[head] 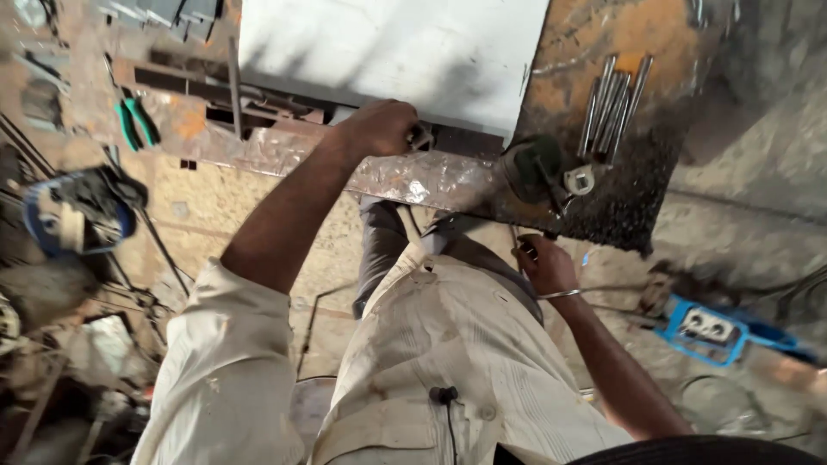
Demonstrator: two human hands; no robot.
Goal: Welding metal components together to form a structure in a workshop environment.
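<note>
While bent over the rusty workbench (413, 179), stretches the left hand (379, 127) forward to the near edge of a pale grey metal sheet (392, 47) lying flat on the bench top. Keeps that hand knuckles up, fingers curled shut into a fist. Grips, as far as can be seen, a small shiny metal part (421, 136) that peeks out at the fingertips, right where the sheet meets a dark flat bar (465, 142); cannot tell its kind.

Holds the right hand (543, 263) low, close to the waist and just below the front lip of the bench, well apart from the left. Curls its fingers loosely around a small dark object (527, 251), mostly hidden by the hand, so cannot tell what it is. Wears a thin metal bangle (558, 294) at the wrist.

Just right of the sheet, on the bench's orange-rusted corner: a bundle of bright steel rods (613, 103) lying side by side, and nearer the edge a dark round-bodied power tool (530, 165) with a small pale tag (580, 179) beside it. Far left on the bench: green-handled pliers (134, 121) among scrap strips.

Down on the dusty floor at right: a blue socket box (708, 327) with a cable trailing off. At left, blurred: a blue-rimmed object (76, 217) amid clutter. In the foreground: a stained cream shirt (448, 344) with a small black clip-on microphone (444, 394) at the chest.
</note>
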